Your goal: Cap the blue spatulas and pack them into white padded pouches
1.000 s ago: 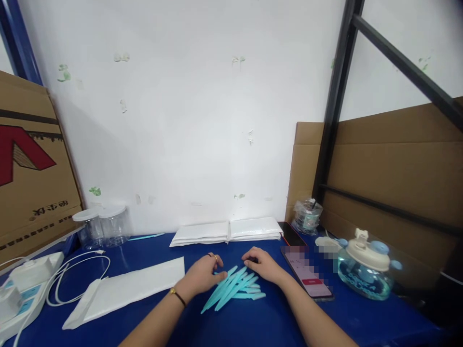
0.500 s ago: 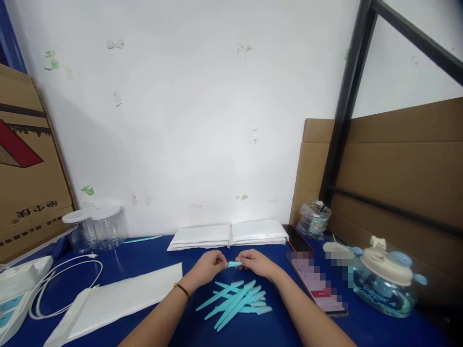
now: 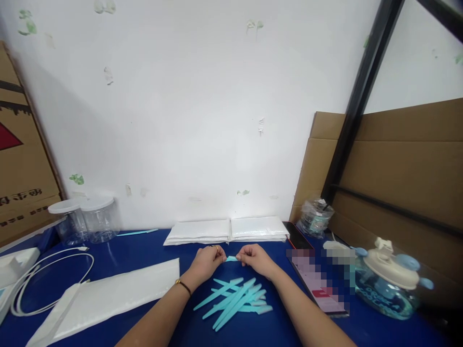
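Between my two hands, a turquoise eyebrow razor (image 3: 231,259) is held level above the blue table. My left hand (image 3: 207,261) pinches one end of it, and my right hand (image 3: 256,259) pinches the other. Only its middle shows; both ends are hidden by the fingers. Just below the hands lies a loose, crossed pile of several turquoise eyebrow razors (image 3: 233,301), with pale covers over the ends on the right.
White padded mailers (image 3: 198,230) lie by the wall, and another mailer (image 3: 119,299) at left. Clear jars (image 3: 99,221), a white cable (image 3: 21,294) and one more razor (image 3: 137,233) are also left. A phone (image 3: 318,284) and a water bottle (image 3: 388,284) stand right.
The camera view has shifted a little. Both hands still pinch the razor, which sits slightly higher in the picture; the pile is unchanged.
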Motion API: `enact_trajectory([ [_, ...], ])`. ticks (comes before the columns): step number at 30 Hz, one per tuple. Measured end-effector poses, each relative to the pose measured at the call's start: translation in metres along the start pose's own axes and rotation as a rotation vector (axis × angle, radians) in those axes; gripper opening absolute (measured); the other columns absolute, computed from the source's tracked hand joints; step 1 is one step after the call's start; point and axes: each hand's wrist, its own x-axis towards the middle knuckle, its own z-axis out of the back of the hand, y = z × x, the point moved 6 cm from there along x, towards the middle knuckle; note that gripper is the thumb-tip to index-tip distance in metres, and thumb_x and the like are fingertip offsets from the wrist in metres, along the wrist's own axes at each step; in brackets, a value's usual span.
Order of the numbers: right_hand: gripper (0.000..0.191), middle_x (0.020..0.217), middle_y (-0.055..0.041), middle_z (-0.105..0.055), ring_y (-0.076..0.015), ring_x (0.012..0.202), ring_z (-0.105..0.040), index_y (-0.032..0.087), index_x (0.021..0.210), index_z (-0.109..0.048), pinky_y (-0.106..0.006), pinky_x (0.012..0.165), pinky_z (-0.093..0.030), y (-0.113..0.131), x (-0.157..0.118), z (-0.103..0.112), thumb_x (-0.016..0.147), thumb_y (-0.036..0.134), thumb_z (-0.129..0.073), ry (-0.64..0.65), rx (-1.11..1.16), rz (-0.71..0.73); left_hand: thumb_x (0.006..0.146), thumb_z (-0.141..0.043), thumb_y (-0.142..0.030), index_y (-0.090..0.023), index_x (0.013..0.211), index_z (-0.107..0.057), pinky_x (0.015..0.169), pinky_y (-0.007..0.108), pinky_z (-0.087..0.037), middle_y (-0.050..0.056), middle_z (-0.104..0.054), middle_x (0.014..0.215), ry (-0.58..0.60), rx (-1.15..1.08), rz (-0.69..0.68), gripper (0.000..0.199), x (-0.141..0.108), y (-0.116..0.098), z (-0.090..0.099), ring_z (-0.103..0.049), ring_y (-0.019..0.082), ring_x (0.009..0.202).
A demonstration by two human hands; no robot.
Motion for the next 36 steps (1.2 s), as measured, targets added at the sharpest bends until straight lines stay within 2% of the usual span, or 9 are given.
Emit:
enact_trajectory([
  [4,0.024,0.053,0.0014,-0.059,-0.0093,0.049,-0.045,0.015,0.068,-0.065,-0.020,0.049,-0.031,-0.007,0.001,0.006,0.073,0.038,-0.063,-0.008,-0.019,-0.020,0.081,-0.050,-0.031,-0.022,0.079,-0.063,0.068,0.025,-0.034,-0.003,-0.063,0.072,-0.009,0.106,0.023,0.017,0.001,-0.002,0.002,-0.056,0.014,0.072],
  [11,0.027,0.050,0.0018,-0.056,-0.0093,0.047,-0.043,0.014,0.063,-0.065,-0.021,0.047,-0.028,-0.023,-0.001,0.040,0.071,0.040,-0.064,-0.160,-0.111,-0.073,0.080,-0.051,-0.026,-0.024,0.079,-0.065,0.074,0.027,-0.033,-0.001,-0.065,0.082,-0.069,0.230,0.093,0.013,0.000,0.012,0.015,-0.057,0.017,0.086],
  [15,0.023,0.053,0.0019,-0.057,-0.0105,0.051,-0.047,0.016,0.065,-0.069,-0.021,0.049,-0.031,-0.019,-0.002,0.045,0.064,0.039,-0.071,-0.182,-0.160,-0.072,0.079,-0.055,-0.032,-0.026,0.087,-0.064,0.078,0.029,-0.032,0.000,-0.063,0.093,-0.128,0.263,0.105,0.014,-0.002,0.009,0.020,-0.054,0.019,0.094],
  [17,0.022,0.059,0.0016,-0.059,-0.0111,0.055,-0.049,0.017,0.070,-0.070,-0.022,0.052,-0.034,-0.011,-0.006,0.045,0.064,0.039,-0.071,-0.188,-0.174,-0.056,0.078,-0.056,-0.036,-0.025,0.092,-0.063,0.078,0.029,-0.033,0.000,-0.062,0.095,-0.146,0.267,0.101,0.019,-0.005,0.004,0.023,-0.054,0.019,0.093],
  [19,0.023,0.066,0.0007,-0.060,-0.0117,0.060,-0.051,0.019,0.073,-0.071,-0.022,0.056,-0.036,0.001,-0.011,0.040,0.066,0.040,-0.070,-0.160,-0.185,-0.021,0.077,-0.057,-0.040,-0.024,0.091,-0.063,0.073,0.027,-0.035,0.000,-0.062,0.089,-0.102,0.242,0.067,0.023,-0.011,-0.003,0.023,-0.056,0.017,0.084],
  [24,0.025,0.077,0.0008,-0.059,-0.0140,0.071,-0.053,0.023,0.074,-0.072,-0.025,0.068,-0.038,0.032,-0.026,0.004,0.062,0.045,-0.075,0.168,-0.345,0.086,0.066,-0.064,-0.050,-0.023,0.079,-0.065,0.062,0.023,-0.035,-0.002,-0.061,0.079,0.120,0.181,-0.056,0.030,-0.031,-0.019,0.011,-0.055,0.014,0.073],
  [26,0.025,0.078,0.0017,-0.058,-0.0142,0.073,-0.052,0.022,0.071,-0.072,-0.026,0.074,-0.037,0.035,-0.028,-0.006,0.059,0.043,-0.077,0.218,-0.400,0.065,0.064,-0.066,-0.046,-0.023,0.077,-0.065,0.061,0.022,-0.035,-0.003,-0.062,0.078,0.157,0.184,-0.067,0.026,-0.034,-0.021,0.006,-0.056,0.014,0.072],
  [30,0.016,0.078,0.0029,-0.057,-0.0117,0.071,-0.052,0.020,0.071,-0.069,-0.026,0.078,-0.036,0.032,-0.026,-0.010,0.068,0.035,-0.071,0.219,-0.387,0.021,0.071,-0.059,-0.036,-0.021,0.074,-0.065,0.057,0.021,-0.034,-0.003,-0.063,0.071,0.202,0.172,-0.041,0.016,-0.031,-0.018,-0.001,-0.056,0.013,0.066],
  [36,0.018,0.075,0.0010,-0.062,-0.0139,0.069,-0.054,0.022,0.076,-0.069,-0.025,0.071,-0.039,0.040,-0.024,-0.003,0.077,0.038,-0.061,0.115,-0.333,0.111,0.078,-0.053,-0.031,-0.021,0.074,-0.064,0.064,0.024,-0.035,-0.001,-0.064,0.079,0.038,0.224,-0.065,0.015,-0.026,-0.027,0.008,-0.057,0.014,0.072],
])
